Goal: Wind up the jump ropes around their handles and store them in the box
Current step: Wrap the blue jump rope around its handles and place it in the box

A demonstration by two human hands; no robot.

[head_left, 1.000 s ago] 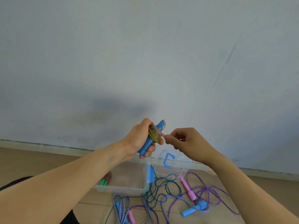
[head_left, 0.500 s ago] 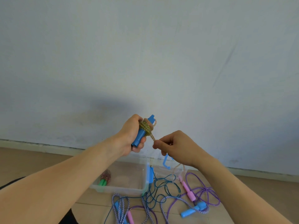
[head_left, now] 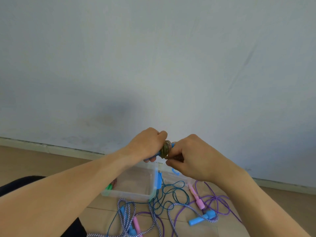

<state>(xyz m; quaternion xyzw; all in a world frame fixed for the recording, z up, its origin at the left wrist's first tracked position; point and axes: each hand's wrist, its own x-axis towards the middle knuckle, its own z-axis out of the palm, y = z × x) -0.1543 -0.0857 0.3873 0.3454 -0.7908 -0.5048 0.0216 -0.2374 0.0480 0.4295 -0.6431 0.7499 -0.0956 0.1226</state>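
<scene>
Right hand has closed in on the wound rope coil.
Left hand fist-grips blue handles; right fingers pinch coil above clear box.

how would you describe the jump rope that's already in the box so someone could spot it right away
Find the clear plastic box on the wooden floor by the wall, just below the left hand. In its near left corner lies a wound rope bundle with green handles. It is the only rope inside; the loose purple, teal and striped ones sprawl on the floor outside.

Bare indoor room, plain wall, baseboard, wood-look floor
</scene>
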